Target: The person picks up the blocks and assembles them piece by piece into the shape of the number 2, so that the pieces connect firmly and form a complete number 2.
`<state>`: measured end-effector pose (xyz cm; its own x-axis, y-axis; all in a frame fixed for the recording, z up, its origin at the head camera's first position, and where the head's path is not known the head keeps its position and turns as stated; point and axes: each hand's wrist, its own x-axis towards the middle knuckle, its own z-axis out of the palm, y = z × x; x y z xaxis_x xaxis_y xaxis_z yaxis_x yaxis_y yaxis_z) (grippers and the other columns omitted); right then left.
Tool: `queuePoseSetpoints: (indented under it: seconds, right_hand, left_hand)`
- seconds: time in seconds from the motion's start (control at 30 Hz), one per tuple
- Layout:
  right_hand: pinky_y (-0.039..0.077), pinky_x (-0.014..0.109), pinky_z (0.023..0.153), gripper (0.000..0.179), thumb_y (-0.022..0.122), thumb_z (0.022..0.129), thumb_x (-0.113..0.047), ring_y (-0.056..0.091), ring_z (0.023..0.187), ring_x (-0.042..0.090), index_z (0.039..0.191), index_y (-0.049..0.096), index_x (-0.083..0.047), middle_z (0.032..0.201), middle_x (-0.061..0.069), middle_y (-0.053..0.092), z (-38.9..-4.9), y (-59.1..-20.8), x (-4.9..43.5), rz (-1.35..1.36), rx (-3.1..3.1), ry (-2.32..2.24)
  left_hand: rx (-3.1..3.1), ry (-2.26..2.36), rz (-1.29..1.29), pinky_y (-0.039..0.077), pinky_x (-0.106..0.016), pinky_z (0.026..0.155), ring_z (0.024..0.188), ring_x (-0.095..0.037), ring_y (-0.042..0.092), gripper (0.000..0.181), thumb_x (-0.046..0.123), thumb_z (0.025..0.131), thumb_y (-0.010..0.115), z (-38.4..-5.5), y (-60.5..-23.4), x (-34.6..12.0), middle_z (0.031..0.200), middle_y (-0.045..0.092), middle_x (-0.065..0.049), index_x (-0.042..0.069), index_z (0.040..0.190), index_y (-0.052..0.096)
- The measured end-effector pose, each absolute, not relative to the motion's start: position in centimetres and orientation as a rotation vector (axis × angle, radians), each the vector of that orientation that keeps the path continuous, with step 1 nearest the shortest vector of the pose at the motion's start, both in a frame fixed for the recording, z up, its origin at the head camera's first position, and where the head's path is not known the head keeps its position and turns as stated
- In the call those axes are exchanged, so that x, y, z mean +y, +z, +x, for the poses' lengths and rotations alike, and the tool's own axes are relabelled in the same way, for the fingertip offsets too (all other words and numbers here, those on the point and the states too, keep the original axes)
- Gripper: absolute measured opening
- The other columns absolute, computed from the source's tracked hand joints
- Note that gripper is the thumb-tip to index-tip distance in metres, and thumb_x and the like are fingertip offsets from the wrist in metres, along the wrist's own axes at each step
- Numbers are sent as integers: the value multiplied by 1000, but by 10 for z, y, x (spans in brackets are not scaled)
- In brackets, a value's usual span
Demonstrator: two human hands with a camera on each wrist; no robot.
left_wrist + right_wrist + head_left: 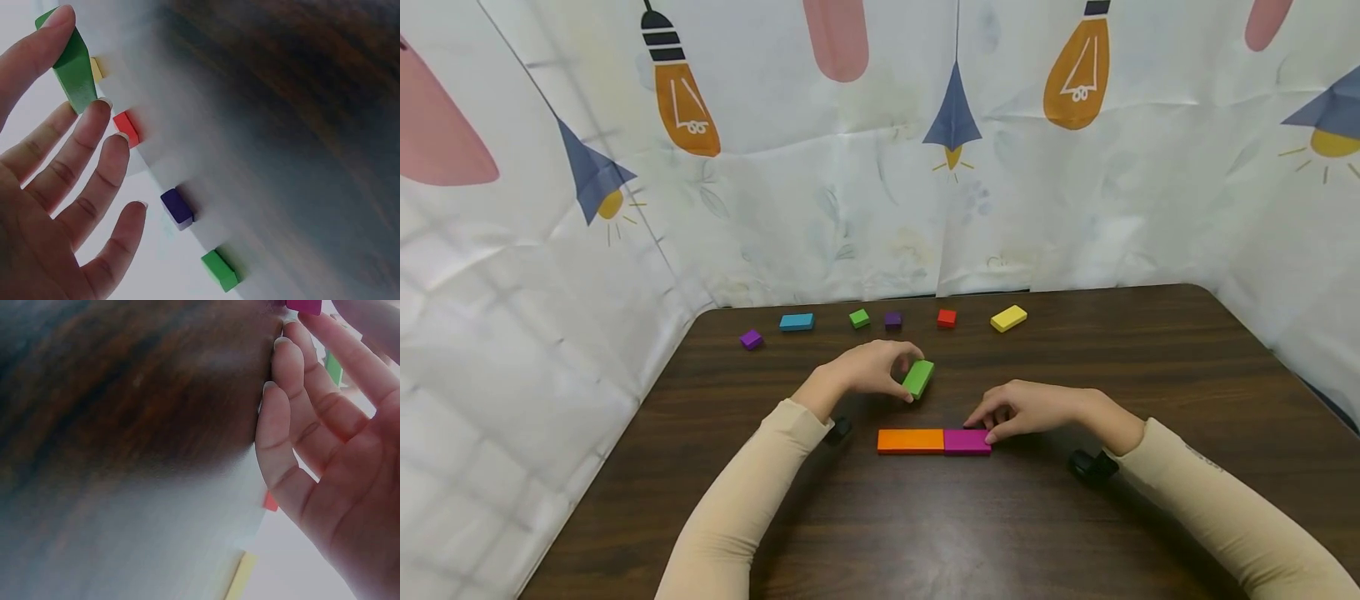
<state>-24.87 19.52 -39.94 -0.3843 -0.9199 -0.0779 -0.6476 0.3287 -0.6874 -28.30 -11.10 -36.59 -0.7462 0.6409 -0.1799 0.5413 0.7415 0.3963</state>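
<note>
My left hand [868, 368] pinches a long green block [918, 379] between thumb and fingers, tilted behind the row. In the left wrist view the thumb lies on one end of this green block [76, 72] and fingertips touch the other. On the table an orange block [911, 442] and a magenta block [966, 442] lie end to end, touching. My right hand [1037, 407] holds the magenta block's right end between thumb and index finger. Its other fingertips rest on the tabletop in the right wrist view, where only a corner of the magenta block [304, 306] shows.
Along the table's far edge stand a purple block [751, 339], a blue block [797, 322], a small green block [859, 318], a dark purple block [892, 321], a red block [947, 318] and a yellow block [1008, 318]. Behind hangs a patterned curtain [880, 208].
</note>
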Motion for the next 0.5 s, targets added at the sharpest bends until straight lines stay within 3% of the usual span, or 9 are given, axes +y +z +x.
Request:
queuePoseSetpoints:
  seconds: [0.5]
  right_hand:
    - [48, 25, 72, 32, 73, 97, -22, 54, 82, 6, 127, 73, -11, 93, -11, 58, -240, -393, 192, -1240, 2215, -745]
  left_hand:
    - [2632, 443, 944, 50, -36, 86, 93, -16, 58, 62, 33, 84, 87, -276, -376, -124, 102, 63, 2, 13, 137, 60]
